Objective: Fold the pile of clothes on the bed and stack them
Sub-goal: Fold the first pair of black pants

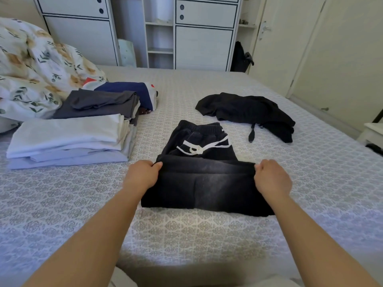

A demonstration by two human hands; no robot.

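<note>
1. Done so far: folded stack of white and pale-blue cotton garments (68, 139) sits on the bed's left side; just behind it, touching, a second folded stack of dark grey garments (99, 105), w/ a navy folded piece (132, 92) behind that. Looks like most of the pile is dealt with.
2. In hand now: pair of black soft trousers with white drawstring and elastic waistband (199, 162), lying mid-bed on the grey patterned bedspread (207, 230), right in front of the person. Near part is doubled over toward the waistband, so approx. mid-fold.
3. Grip: left hand (143, 175) pinches the left end of the folded edge, fingers curled round the cloth; right hand (271, 177) does the same at the right end. Both clenched on fabric, not released.
4. Left to do: finish this fold, prob. one more fold-over, then move it to a stack.
5. Also left: crumpled black garment with a dangling strap (246, 112), unfolded, farther back & to the right, apart from the trousers.
6. Floral duvet (35, 65) is bunched at far left behind the stacks; not clearly part of the job.
</note>
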